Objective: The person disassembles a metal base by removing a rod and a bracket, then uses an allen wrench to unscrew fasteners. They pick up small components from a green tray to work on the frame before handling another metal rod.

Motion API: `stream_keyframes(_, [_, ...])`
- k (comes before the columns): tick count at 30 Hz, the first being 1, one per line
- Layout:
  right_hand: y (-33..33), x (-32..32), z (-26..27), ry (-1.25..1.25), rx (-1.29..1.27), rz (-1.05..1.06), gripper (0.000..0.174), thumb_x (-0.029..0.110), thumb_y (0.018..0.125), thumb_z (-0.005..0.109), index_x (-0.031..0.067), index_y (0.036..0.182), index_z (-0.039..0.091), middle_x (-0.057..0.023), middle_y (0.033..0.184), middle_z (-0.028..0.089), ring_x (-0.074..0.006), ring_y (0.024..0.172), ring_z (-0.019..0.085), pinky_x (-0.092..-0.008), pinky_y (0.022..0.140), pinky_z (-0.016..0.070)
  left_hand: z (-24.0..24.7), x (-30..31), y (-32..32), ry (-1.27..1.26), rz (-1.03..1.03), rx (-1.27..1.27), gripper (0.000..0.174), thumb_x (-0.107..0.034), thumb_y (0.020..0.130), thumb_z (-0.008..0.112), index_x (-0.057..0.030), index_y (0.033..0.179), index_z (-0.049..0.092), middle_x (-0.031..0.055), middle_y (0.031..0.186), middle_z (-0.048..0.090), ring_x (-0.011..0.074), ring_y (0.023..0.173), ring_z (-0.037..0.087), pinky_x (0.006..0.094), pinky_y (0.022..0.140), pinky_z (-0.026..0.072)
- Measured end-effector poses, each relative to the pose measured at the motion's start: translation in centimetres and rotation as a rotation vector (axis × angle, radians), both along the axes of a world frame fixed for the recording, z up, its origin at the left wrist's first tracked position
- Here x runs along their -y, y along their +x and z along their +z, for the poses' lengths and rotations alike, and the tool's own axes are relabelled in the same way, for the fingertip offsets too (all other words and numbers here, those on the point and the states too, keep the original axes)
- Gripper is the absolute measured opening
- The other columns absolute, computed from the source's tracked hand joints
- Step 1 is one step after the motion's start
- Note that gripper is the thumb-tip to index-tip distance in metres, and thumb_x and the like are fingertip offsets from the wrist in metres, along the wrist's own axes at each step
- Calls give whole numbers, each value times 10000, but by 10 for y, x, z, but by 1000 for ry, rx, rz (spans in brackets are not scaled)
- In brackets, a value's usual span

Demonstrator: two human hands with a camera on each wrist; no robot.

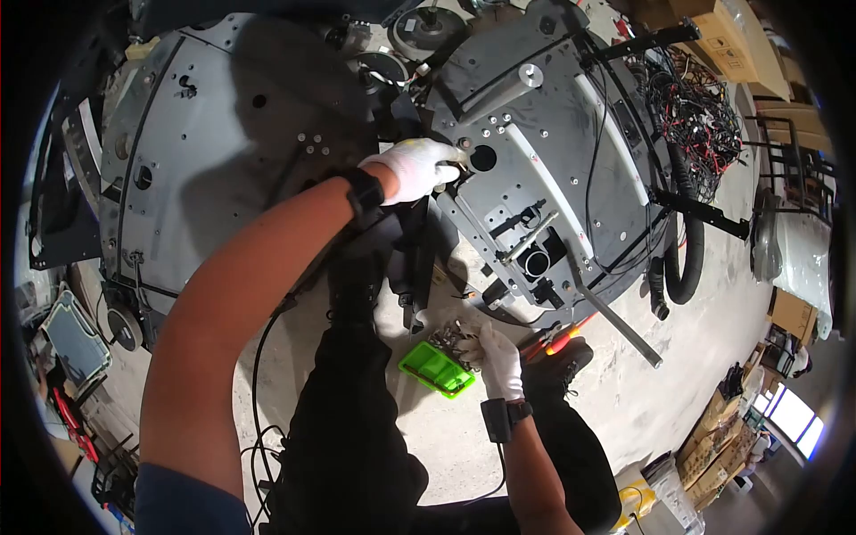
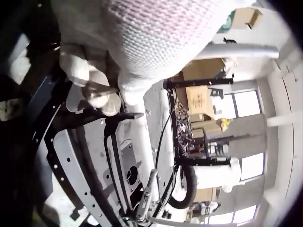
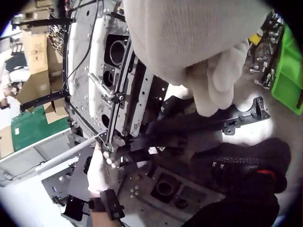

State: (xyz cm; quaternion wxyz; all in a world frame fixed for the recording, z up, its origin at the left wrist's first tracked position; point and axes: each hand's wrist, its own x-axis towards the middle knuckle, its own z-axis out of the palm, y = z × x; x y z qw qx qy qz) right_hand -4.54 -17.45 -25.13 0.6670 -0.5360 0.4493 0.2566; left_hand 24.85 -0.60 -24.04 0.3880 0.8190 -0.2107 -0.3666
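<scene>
My left hand point(image 1: 412, 169), in a white glove, is at the near left corner of the right-hand grey metal panel point(image 1: 571, 116). Its curled fingers point(image 2: 97, 94) pinch a dark bracket point(image 2: 125, 116) at the panel's edge; the fingers hide the exact spot of contact. My right hand point(image 1: 499, 361), gloved too, hovers low beside a pile of loose bolts point(image 1: 450, 341) and a bright green tray point(image 1: 437, 370). In the right wrist view its fingers point(image 3: 222, 90) hang loosely bent, with nothing visible between them; the bolts point(image 3: 265, 71) lie just past them.
Another grey panel point(image 1: 267, 125) lies at the left. Pliers with red and yellow handles point(image 1: 563, 339) are by the right shoe point(image 1: 571, 361). A metal bar point(image 1: 620, 325) juts out from the right panel. Tangled wires point(image 1: 700, 125) and cardboard boxes point(image 1: 736, 49) are at the far right.
</scene>
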Motion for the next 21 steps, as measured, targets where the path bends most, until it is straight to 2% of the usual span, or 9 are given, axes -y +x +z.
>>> stream_keyframes(2, [-2,2,-3,3,8,10,434,404,924,427,21,1023,605,-37,745,644,-61,554,542,-180,527,412,-1,-5,2,-136,55,-341,388,-143,890,455,-93,1275,460,10,796,583,57,622,508,203,544,429])
stream_keyframes(7, [-4,4,-7,30,-10,-11,425,396,926,426,23,1018,608,-40,744,643,-63,554,543,-182,528,410,-17,-12,6,-299,33,-389,379,-108,897,449,-47,1271,453,18,843,581,79,706,539,214,625,441])
stream_keyframes(9, [-2,4,-6,30,-3,-30,432,391,926,430,1,1028,587,-49,731,636,-67,547,535,-182,523,404,-22,-14,14,-432,128,-771,361,-98,909,451,1,1257,453,39,891,588,82,771,545,215,670,440])
stream_keyframes(10, [-2,4,-5,32,5,-44,441,385,926,435,-21,1038,567,-59,717,630,-70,540,527,-182,519,397,-28,-15,14,-489,105,-793,361,-133,921,455,29,1244,455,59,941,593,98,820,555,216,729,450])
stream_keyframes(11, [-3,6,-5,30,5,-46,441,385,926,435,-21,1038,567,-59,717,630,-70,540,527,-182,519,397,-28,-14,14,-490,102,-794,361,-133,921,455,29,1244,455,59,941,593,98,820,555,216,729,450])
stream_keyframes(13, [-2,7,-5,28,0,-44,436,382,926,437,-20,1035,564,-63,721,630,-72,539,525,-183,517,398,-28,-14,15,-338,-117,-380,381,-169,929,448,40,1249,443,76,1013,584,113,892,558,223,806,444])
stream_keyframes(14, [-1,7,-6,28,4,-44,436,382,926,437,-20,1035,564,-63,721,630,-72,539,525,-183,517,398,-24,-12,17,-339,-118,-377,381,-169,929,448,40,1249,443,76,1013,584,113,892,558,223,806,444])
stream_keyframes(18, [-3,7,-6,6,-19,-27,420,388,926,431,8,1016,586,-51,732,637,-65,547,533,-179,517,408,-13,-1,22,-114,-192,187,265,-225,898,491,-82,1089,606,101,1067,549,233,1006,536,302,857,424])
stream_keyframes(21, [-2,6,-5,0,-22,-26,406,385,929,423,32,998,612,-40,737,643,-56,547,539,-174,516,415,-11,8,22,-114,-124,224,293,-271,883,479,-109,1084,618,102,1052,586,236,988,550,301,857,413])
